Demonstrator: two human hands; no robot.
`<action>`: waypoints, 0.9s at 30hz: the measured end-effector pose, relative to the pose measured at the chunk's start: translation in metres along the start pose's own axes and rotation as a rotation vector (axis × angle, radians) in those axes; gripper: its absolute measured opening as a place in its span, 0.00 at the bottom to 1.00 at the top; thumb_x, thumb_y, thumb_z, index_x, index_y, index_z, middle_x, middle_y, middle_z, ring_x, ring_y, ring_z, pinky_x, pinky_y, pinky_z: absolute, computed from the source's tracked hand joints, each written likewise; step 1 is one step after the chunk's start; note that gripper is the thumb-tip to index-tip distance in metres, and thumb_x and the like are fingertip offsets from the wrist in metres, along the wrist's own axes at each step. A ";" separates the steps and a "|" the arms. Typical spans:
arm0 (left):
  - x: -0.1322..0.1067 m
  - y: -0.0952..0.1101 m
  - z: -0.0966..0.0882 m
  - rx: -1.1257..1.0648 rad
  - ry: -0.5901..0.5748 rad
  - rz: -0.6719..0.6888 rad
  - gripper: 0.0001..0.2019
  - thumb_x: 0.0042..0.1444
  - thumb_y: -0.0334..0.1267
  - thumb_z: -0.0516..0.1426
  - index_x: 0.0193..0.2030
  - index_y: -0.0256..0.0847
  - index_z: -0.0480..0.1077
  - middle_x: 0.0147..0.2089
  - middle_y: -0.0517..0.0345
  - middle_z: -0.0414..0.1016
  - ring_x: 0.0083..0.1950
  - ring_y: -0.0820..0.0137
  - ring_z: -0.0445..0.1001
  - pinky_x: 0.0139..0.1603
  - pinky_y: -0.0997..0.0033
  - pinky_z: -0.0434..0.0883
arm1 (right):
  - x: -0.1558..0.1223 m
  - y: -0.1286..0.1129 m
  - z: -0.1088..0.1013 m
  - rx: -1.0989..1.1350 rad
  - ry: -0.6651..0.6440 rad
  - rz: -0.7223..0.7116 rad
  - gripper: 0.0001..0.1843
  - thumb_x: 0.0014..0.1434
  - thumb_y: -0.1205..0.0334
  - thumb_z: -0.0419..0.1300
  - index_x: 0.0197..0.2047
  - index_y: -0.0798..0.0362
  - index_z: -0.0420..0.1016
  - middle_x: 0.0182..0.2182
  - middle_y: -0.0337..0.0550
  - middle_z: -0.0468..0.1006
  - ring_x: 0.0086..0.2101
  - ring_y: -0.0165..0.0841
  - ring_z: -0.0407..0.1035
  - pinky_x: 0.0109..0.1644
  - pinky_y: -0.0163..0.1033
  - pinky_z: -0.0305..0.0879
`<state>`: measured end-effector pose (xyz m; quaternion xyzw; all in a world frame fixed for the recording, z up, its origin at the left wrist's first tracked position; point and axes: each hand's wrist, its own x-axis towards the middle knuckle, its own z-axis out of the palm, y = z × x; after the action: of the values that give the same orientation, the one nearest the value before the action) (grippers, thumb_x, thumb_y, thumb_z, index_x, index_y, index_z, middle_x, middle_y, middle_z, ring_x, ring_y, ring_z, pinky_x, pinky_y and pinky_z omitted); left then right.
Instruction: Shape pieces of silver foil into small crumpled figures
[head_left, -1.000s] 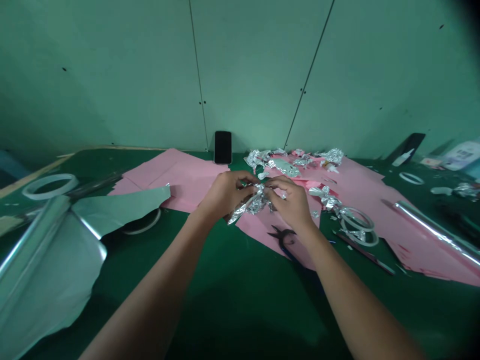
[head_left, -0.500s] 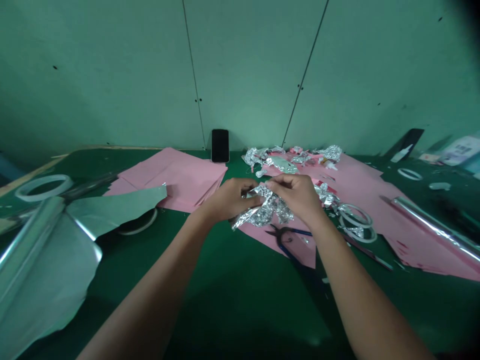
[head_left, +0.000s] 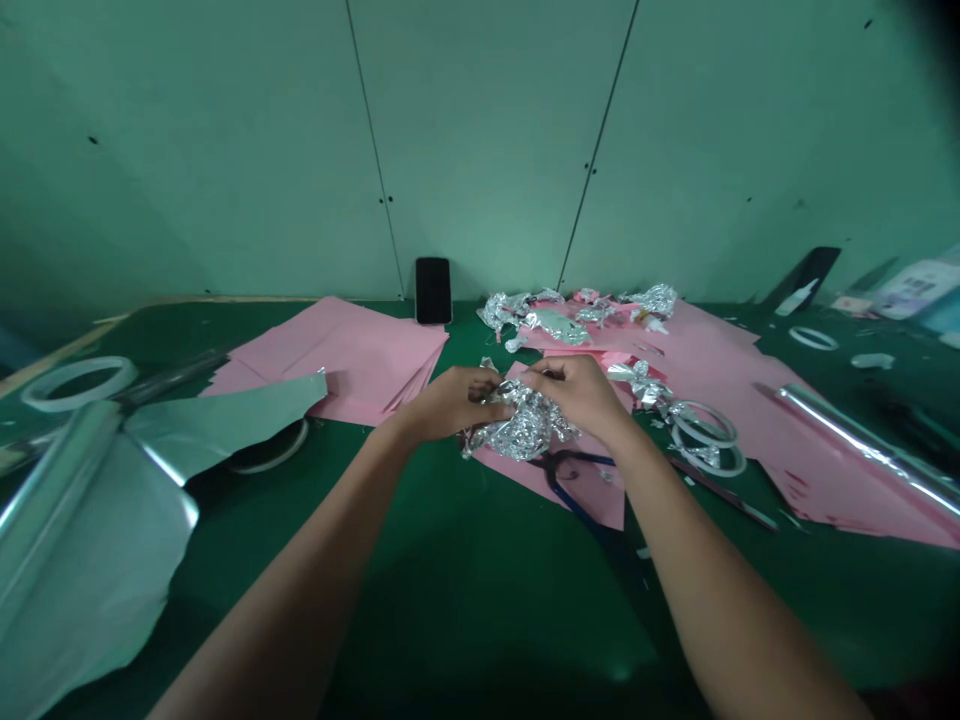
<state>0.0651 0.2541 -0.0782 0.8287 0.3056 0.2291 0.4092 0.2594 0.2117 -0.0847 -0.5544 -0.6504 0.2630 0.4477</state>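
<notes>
Crumpled aluminium foil (head_left: pixel 521 425) is held between both hands over the middle of the green table. My left hand (head_left: pixel 457 400) grips its left side, thumb in front and fingers partly hidden behind. On the upper right, my right hand (head_left: pixel 574 390) pinches the same foil with thumb and forefinger. Beneath the foil lies a sheet of pink paper (head_left: pixel 517 468), and on it pliers with blue handles (head_left: pixel 566 490) rest just below my right hand. A twisted piece of foil (head_left: pixel 641 382) lies to the right of that hand.
Pink paper stacks (head_left: pixel 337 345) lie left and right. A phone (head_left: pixel 433 290) leans on the wall. Foil scraps (head_left: pixel 551 318) sit at the back. A foil sheet (head_left: pixel 82 560) spreads at left near a tape ring (head_left: pixel 79 383). White rings (head_left: pixel 705 435) and a foil roll (head_left: pixel 862 440) lie right.
The foil in my hands looks more bunched together, its flap at the front left folded in. My right hand has shifted slightly left and down, and the whole view has moved a little.
</notes>
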 end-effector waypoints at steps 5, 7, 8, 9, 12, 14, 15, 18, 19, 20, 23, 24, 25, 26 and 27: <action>0.001 -0.007 -0.002 0.077 0.101 0.023 0.13 0.49 0.38 0.61 0.43 0.41 0.74 0.40 0.53 0.78 0.40 0.65 0.73 0.38 0.67 0.67 | -0.001 0.001 -0.001 0.017 0.015 0.008 0.13 0.54 0.51 0.63 0.31 0.52 0.80 0.28 0.42 0.77 0.30 0.34 0.70 0.32 0.40 0.63; 0.002 -0.008 -0.001 0.090 0.155 0.058 0.13 0.51 0.37 0.59 0.44 0.42 0.75 0.43 0.52 0.78 0.42 0.64 0.73 0.40 0.66 0.67 | 0.000 0.002 0.000 0.029 0.026 -0.004 0.12 0.54 0.52 0.63 0.31 0.52 0.80 0.27 0.41 0.77 0.29 0.34 0.70 0.32 0.39 0.63; 0.002 -0.008 0.001 0.104 0.178 0.070 0.12 0.52 0.37 0.59 0.44 0.42 0.75 0.43 0.52 0.78 0.42 0.63 0.73 0.41 0.65 0.67 | 0.000 0.002 0.000 0.030 0.030 -0.012 0.12 0.54 0.52 0.62 0.31 0.51 0.79 0.27 0.40 0.77 0.29 0.33 0.70 0.31 0.39 0.63; 0.003 -0.008 0.002 0.129 0.211 0.082 0.11 0.53 0.37 0.58 0.43 0.43 0.75 0.44 0.52 0.77 0.43 0.63 0.73 0.42 0.64 0.67 | 0.000 0.003 0.001 0.029 0.032 -0.017 0.12 0.54 0.52 0.62 0.31 0.51 0.79 0.26 0.39 0.77 0.28 0.33 0.69 0.30 0.38 0.62; 0.003 -0.004 0.008 0.274 0.396 0.119 0.08 0.52 0.38 0.59 0.39 0.44 0.76 0.43 0.52 0.75 0.44 0.62 0.71 0.46 0.61 0.65 | 0.000 0.002 0.005 0.022 0.054 -0.045 0.11 0.55 0.52 0.61 0.32 0.51 0.79 0.24 0.38 0.76 0.25 0.31 0.68 0.28 0.38 0.61; 0.002 0.001 0.012 0.354 0.531 0.105 0.06 0.53 0.39 0.59 0.38 0.44 0.75 0.37 0.54 0.74 0.40 0.63 0.70 0.45 0.61 0.63 | -0.001 0.001 0.008 0.011 0.140 -0.082 0.10 0.56 0.54 0.61 0.31 0.51 0.78 0.25 0.38 0.76 0.25 0.31 0.67 0.29 0.38 0.61; 0.002 0.004 0.014 0.370 0.569 0.077 0.06 0.53 0.39 0.58 0.37 0.44 0.74 0.34 0.55 0.72 0.36 0.65 0.69 0.44 0.61 0.63 | -0.002 0.000 0.010 0.001 0.202 -0.112 0.09 0.56 0.55 0.61 0.31 0.51 0.78 0.26 0.39 0.77 0.26 0.31 0.68 0.30 0.38 0.62; 0.000 0.013 0.018 0.338 0.546 -0.001 0.09 0.56 0.43 0.56 0.31 0.43 0.72 0.27 0.56 0.69 0.29 0.67 0.65 0.37 0.63 0.61 | -0.004 -0.003 0.016 -0.041 0.356 -0.220 0.07 0.57 0.57 0.61 0.32 0.50 0.77 0.29 0.40 0.78 0.32 0.33 0.70 0.34 0.39 0.64; 0.000 0.015 0.019 0.312 0.526 -0.006 0.11 0.57 0.44 0.54 0.30 0.42 0.72 0.27 0.56 0.69 0.30 0.67 0.65 0.36 0.64 0.60 | -0.005 -0.004 0.018 -0.052 0.378 -0.254 0.06 0.58 0.58 0.61 0.32 0.50 0.77 0.30 0.40 0.78 0.33 0.34 0.70 0.36 0.39 0.65; 0.001 0.016 0.020 0.281 0.511 -0.001 0.12 0.58 0.44 0.53 0.29 0.42 0.71 0.29 0.55 0.70 0.31 0.67 0.65 0.35 0.65 0.59 | -0.005 -0.004 0.020 -0.059 0.390 -0.283 0.05 0.58 0.59 0.61 0.32 0.49 0.77 0.31 0.40 0.77 0.35 0.34 0.71 0.37 0.40 0.66; 0.002 0.017 0.021 0.130 0.512 0.017 0.09 0.56 0.39 0.53 0.27 0.41 0.69 0.32 0.55 0.69 0.35 0.66 0.66 0.35 0.66 0.60 | -0.007 -0.004 0.026 -0.046 0.374 -0.338 0.05 0.58 0.60 0.61 0.32 0.49 0.77 0.31 0.40 0.77 0.35 0.35 0.71 0.38 0.41 0.67; 0.003 0.016 0.020 0.055 0.505 0.007 0.08 0.54 0.37 0.53 0.26 0.41 0.67 0.32 0.56 0.68 0.36 0.66 0.65 0.35 0.66 0.60 | -0.007 -0.004 0.028 -0.034 0.360 -0.348 0.05 0.58 0.60 0.61 0.33 0.48 0.78 0.31 0.40 0.77 0.35 0.34 0.71 0.39 0.42 0.68; 0.004 0.016 0.020 -0.035 0.483 -0.009 0.07 0.52 0.36 0.53 0.25 0.40 0.65 0.31 0.57 0.67 0.35 0.66 0.65 0.35 0.67 0.60 | -0.007 -0.003 0.030 -0.022 0.343 -0.350 0.05 0.58 0.60 0.61 0.33 0.48 0.78 0.32 0.40 0.78 0.35 0.35 0.72 0.40 0.42 0.68; 0.004 0.015 0.019 -0.133 0.453 -0.026 0.06 0.52 0.35 0.53 0.24 0.40 0.64 0.30 0.58 0.66 0.34 0.67 0.65 0.34 0.67 0.60 | -0.007 -0.002 0.031 -0.011 0.327 -0.346 0.05 0.58 0.61 0.61 0.33 0.48 0.78 0.32 0.40 0.78 0.36 0.35 0.72 0.41 0.42 0.68; 0.004 0.015 0.019 -0.232 0.420 -0.043 0.06 0.51 0.35 0.53 0.25 0.40 0.64 0.29 0.58 0.65 0.34 0.68 0.64 0.33 0.68 0.60 | -0.007 -0.001 0.032 -0.004 0.313 -0.337 0.05 0.59 0.61 0.60 0.34 0.48 0.78 0.33 0.40 0.78 0.36 0.35 0.72 0.41 0.43 0.68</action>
<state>0.0841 0.2396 -0.0760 0.7036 0.3734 0.4210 0.4338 0.2308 0.2098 -0.1002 -0.4730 -0.6569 0.0938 0.5796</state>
